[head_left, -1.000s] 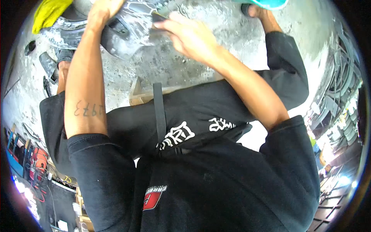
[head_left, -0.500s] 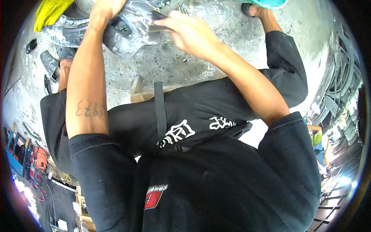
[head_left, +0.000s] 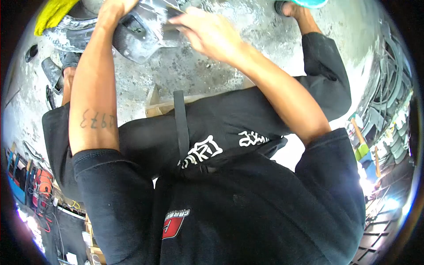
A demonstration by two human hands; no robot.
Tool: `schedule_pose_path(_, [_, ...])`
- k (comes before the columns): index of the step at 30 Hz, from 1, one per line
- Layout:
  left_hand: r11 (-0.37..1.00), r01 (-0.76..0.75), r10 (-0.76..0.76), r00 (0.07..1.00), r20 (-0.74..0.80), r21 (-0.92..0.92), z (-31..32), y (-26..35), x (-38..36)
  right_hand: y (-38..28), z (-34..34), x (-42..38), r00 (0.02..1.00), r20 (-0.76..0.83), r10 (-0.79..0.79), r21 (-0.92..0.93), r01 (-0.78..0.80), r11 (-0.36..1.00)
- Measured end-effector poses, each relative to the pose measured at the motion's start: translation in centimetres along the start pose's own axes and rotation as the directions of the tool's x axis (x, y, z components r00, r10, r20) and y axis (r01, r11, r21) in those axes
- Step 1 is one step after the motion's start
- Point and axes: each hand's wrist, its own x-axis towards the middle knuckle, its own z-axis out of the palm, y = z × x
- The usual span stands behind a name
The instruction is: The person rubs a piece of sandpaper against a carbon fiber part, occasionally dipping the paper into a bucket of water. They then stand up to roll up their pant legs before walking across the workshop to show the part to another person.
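Observation:
A dark, glossy shaped part (head_left: pixel 143 37) with whitish smears and an opening lies at the top of the view. My left hand (head_left: pixel 118 6) is at its upper left edge, partly cut off by the frame, with its fingers out of sight. At the part's right side, my right hand (head_left: pixel 210 33) pinches a thin dark pad (head_left: pixel 172 26) between thumb and fingers. The pad is blurred and lies against or very close to the part's surface.
A yellow cloth (head_left: pixel 55 15) hangs over a round grey object (head_left: pixel 73 33) at the upper left. A turquoise basin (head_left: pixel 311 2) is at the top right. A wooden frame (head_left: pixel 160 108) shows behind my legs. Another person (head_left: pixel 366 150) is at the far right.
My right hand has moved slightly left and up with the pad. The part and my left hand appear a little further left and higher in view.

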Motion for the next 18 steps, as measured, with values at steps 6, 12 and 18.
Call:
schedule_pose_path(6, [0.996, -0.05, 0.041, 0.994, -0.099, -0.08, -1.4, 1.3, -2.3, -0.8, -1.8, -1.3, 1.0, 0.029, -0.009, -0.043, 0.01, 0.999])
schedule_pose_path(12, [0.991, 0.102, -0.1, 0.995, 0.022, -0.086, -1.1, 1.4, -1.6, -0.4, 0.2, 0.6, 0.996, -0.076, -0.037, -0.001, 0.037, 0.999])
schedule_pose_path(18, [0.998, 0.036, -0.034, 0.998, -0.046, 0.055, -0.2, 0.4, -0.5, -0.4, -0.9, -1.3, 0.999, 0.04, 0.021, -0.023, -0.02, 1.0])
